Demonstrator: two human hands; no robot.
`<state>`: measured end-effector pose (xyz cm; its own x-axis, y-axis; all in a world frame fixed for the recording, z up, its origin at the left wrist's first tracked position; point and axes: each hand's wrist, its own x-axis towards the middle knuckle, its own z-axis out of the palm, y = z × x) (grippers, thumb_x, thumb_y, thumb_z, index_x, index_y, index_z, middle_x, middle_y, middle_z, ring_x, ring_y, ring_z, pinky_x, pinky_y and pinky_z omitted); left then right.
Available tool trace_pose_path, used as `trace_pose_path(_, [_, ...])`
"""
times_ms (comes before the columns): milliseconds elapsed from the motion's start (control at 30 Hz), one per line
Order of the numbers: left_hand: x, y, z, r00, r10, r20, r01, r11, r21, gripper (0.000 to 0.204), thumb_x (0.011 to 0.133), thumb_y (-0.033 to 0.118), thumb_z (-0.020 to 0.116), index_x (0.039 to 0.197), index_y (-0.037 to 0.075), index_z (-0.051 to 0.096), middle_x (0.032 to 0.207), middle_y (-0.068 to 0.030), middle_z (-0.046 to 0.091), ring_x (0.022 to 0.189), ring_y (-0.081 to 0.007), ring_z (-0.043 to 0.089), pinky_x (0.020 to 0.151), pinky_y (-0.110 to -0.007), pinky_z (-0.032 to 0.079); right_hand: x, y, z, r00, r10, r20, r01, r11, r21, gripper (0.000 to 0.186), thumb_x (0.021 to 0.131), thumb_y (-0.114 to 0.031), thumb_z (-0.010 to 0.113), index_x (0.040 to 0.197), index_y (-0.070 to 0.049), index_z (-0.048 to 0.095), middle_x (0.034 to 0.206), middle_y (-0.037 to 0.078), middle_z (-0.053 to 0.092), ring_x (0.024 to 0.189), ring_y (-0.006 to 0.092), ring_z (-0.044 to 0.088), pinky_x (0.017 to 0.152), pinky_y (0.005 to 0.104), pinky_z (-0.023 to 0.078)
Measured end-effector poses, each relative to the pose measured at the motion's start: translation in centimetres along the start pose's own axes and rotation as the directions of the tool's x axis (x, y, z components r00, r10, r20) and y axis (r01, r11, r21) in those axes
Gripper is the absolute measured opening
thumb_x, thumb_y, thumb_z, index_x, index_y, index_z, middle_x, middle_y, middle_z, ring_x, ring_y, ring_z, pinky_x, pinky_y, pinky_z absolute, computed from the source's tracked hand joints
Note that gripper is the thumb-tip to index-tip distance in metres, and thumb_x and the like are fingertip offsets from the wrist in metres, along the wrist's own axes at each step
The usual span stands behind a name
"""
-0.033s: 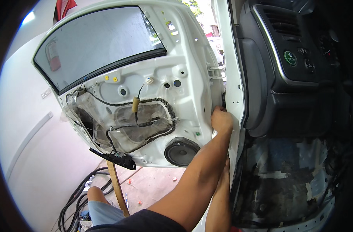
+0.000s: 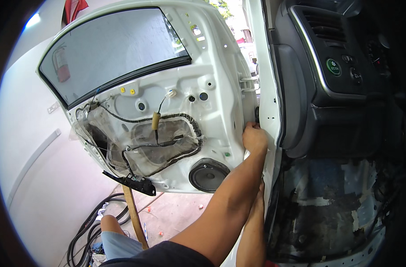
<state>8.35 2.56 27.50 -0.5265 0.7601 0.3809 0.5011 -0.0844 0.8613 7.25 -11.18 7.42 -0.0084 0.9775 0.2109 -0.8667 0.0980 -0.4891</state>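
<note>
My left hand (image 2: 255, 135) reaches into the gap at the hinge edge of a white car door (image 2: 220, 66), just below a dark rubber piece (image 2: 257, 115). Its fingers are curled against the edge; what they hold is hidden. My right forearm (image 2: 252, 240) rises behind the left one, with that hand mostly hidden beside the door jamb (image 2: 269, 111). The door's inner trim is off, exposing a speaker (image 2: 209, 175), wiring (image 2: 167, 143), torn plastic sheeting (image 2: 145, 129) and a dangling black part (image 2: 140, 184).
A wooden batten (image 2: 134, 213) stands under the door. Black hoses (image 2: 85, 227) lie on the floor (image 2: 180, 213) near my bent knee, beside a white wall (image 2: 29, 147). To the right are the car's dashboard (image 2: 336, 111) and bare footwell (image 2: 323, 209). A metal hinge or check (image 2: 249, 84) links door and body.
</note>
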Motion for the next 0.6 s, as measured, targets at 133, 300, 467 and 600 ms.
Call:
trace_pose_path(133, [0.2, -0.16, 0.11, 1.0, 0.011, 0.002, -0.011, 1.0, 0.021, 0.018, 0.088, 0.016, 0.06, 0.101, 0.013, 0.071, 0.101, -0.015, 0.074, 0.097, -0.0381, 0.07, 0.085, -0.048, 0.054, 0.31, -0.16, 0.18, 1.0, -0.002, 0.005, 0.002, 1.0, -0.002, 0.078, 0.089, -0.051, 0.069, 0.148, -0.006, 0.046, 0.139, 0.013, 0.057, 0.127, 0.0259, 0.056, 0.104, 0.0382, 0.046])
trace_pose_path(300, [0.11, -0.27, 0.15, 1.0, 0.018, -0.001, -0.018, 0.998, -0.053, 0.017, 0.087, 0.015, 0.059, 0.1, 0.012, 0.071, 0.101, -0.0152, 0.074, 0.098, -0.039, 0.07, 0.085, -0.048, 0.054, -0.21, -0.03, 0.26, 1.0, 0.001, 0.019, -0.001, 1.0, 0.003, 0.079, 0.088, -0.052, 0.069, 0.148, -0.006, 0.046, 0.139, 0.013, 0.057, 0.127, 0.026, 0.056, 0.104, 0.0383, 0.046])
trace_pose_path(467, [0.2, 0.04, -0.23, 1.0, -0.008, 0.017, 0.008, 1.0, 0.019, 0.017, 0.088, 0.016, 0.058, 0.099, 0.011, 0.071, 0.1, -0.0174, 0.074, 0.097, -0.0397, 0.07, 0.085, -0.05, 0.054, -0.42, -0.1, 0.5, 1.0, 0.011, 0.015, -0.011, 1.0, 0.008, 0.081, 0.087, -0.053, 0.07, 0.148, -0.006, 0.046, 0.139, 0.013, 0.057, 0.126, 0.0261, 0.056, 0.104, 0.0383, 0.046])
trace_pose_path(600, [0.3, 0.2, -0.35, 1.0, 0.003, 0.026, -0.002, 1.0, -0.031, 0.018, 0.087, 0.015, 0.058, 0.1, 0.011, 0.071, 0.099, -0.0179, 0.074, 0.098, -0.0402, 0.07, 0.086, -0.049, 0.054, -0.2, -0.14, 0.62, 1.0, 0.006, 0.026, -0.006, 1.0, 0.0, 0.082, 0.087, -0.054, 0.07, 0.148, -0.006, 0.046, 0.14, 0.013, 0.057, 0.126, 0.0262, 0.056, 0.104, 0.0383, 0.046])
